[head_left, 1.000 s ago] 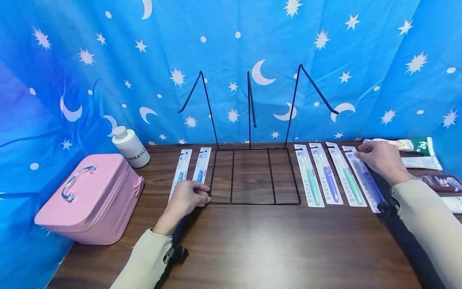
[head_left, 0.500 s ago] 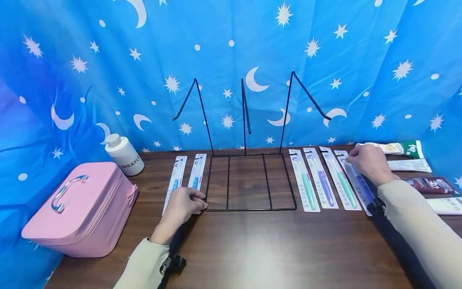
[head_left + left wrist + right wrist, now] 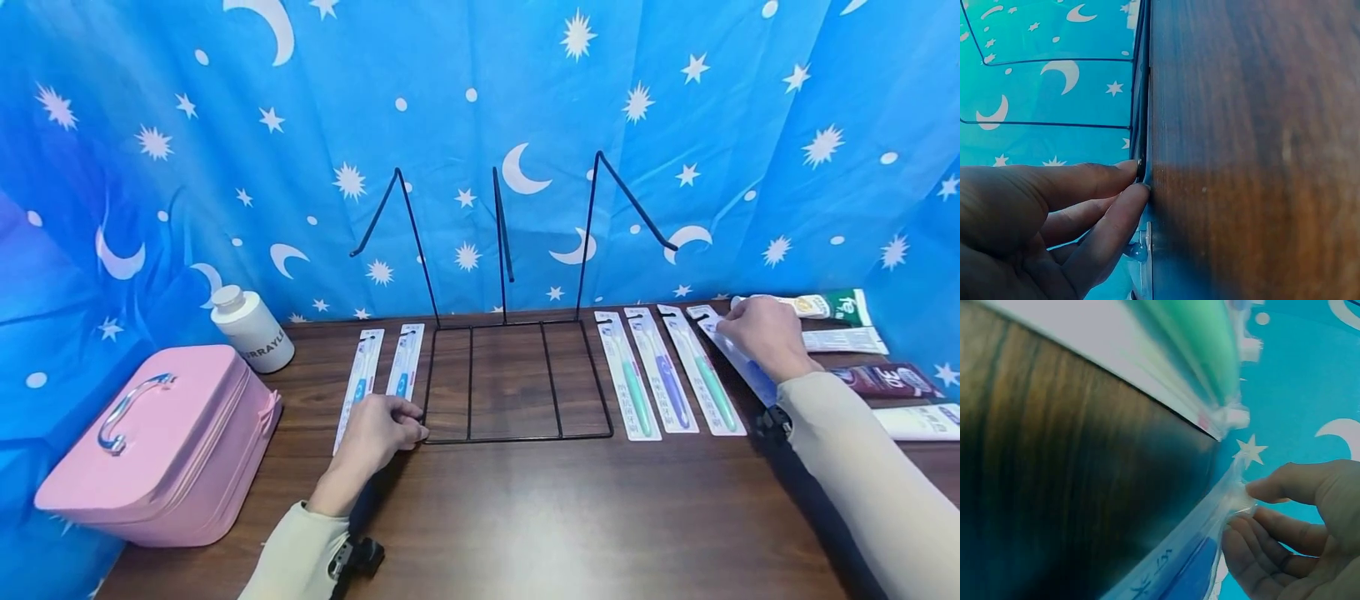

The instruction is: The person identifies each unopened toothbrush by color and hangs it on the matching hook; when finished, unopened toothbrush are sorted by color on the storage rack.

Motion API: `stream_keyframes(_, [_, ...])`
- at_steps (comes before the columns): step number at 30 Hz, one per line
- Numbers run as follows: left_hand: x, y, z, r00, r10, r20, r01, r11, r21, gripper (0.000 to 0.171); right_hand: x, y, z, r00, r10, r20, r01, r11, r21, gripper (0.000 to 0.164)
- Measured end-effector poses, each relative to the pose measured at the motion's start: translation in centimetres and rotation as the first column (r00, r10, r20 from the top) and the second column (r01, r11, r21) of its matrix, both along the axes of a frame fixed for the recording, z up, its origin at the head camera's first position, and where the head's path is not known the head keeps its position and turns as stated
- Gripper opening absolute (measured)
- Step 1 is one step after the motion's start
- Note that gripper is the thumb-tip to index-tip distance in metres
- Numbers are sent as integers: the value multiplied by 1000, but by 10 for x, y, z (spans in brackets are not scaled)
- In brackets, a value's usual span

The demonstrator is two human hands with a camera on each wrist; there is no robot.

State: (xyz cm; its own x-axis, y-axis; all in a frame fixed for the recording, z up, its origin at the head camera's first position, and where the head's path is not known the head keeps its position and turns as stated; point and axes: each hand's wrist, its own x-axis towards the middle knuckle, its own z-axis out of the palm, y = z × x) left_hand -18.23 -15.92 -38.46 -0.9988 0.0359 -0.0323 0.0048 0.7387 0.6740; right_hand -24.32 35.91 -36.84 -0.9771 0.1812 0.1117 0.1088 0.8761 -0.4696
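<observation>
My left hand (image 3: 375,433) pinches the front left corner of a black wire rack (image 3: 517,439) between thumb and fingers; the left wrist view shows the fingertips (image 3: 1124,172) at its wire. The rack's uprights rise in front of the curtain. My right hand (image 3: 765,333) pinches a packaged toothbrush (image 3: 738,358) with a blue-purple handle near its upper end. In the right wrist view that clear pack (image 3: 1191,550) looks tilted off the table. Left of it lie green (image 3: 716,392), purple (image 3: 670,387) and green (image 3: 637,396) packaged toothbrushes. Two blue ones (image 3: 362,367) lie beside my left hand.
Several toothpaste tubes (image 3: 885,379) lie at the right edge. A pink case (image 3: 153,450) and a white bottle (image 3: 253,329) stand at the left. Behind the brown table (image 3: 525,517) hangs a blue curtain (image 3: 450,67) with moons and stars.
The head view has shifted slightly. The toothbrush pack in my right hand, flat in the row earlier, now sits at a different angle. My left hand keeps its place on the rack corner.
</observation>
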Motion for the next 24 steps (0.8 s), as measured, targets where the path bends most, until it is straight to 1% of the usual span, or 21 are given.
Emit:
stream_keyframes(5, [1,1,0,1000,7,7,-8,1000,11,16,10,2,6,996,-27,-81,26,1000,-16,35])
stream_keyframes(7, [1,1,1,1000,8,11,-8,1000,4,17,14,1,9,994,-40,-104,37,999,-25,37])
stream_keyframes(9, [1,0,2,1000,4,6,-4,1000,-7,17,18,0,14,989,-62,-131,58,998,-38,38])
stream_keyframes(12, [2,-1,2,1000,4,-2,-4,1000,-15,16,25,-1,20,984,-105,-145,94,992,-85,42])
stream_keyframes(13, [3,-2,2,1000,5,1,-5,1000,-10,16,28,-1,22,983,-117,-144,102,989,-104,44])
stream_keyframes(16, [4,-3,1,1000,3,5,-3,1000,4,16,37,3,29,985,-137,-104,116,976,-185,53])
stream_keyframes(19, [4,-2,-1,1000,-5,12,5,1000,13,16,46,8,34,988,-137,-71,115,960,-255,62])
stream_keyframes(24, [3,1,-2,1000,-2,10,2,1000,11,17,60,11,39,990,-128,-61,98,928,-360,66])
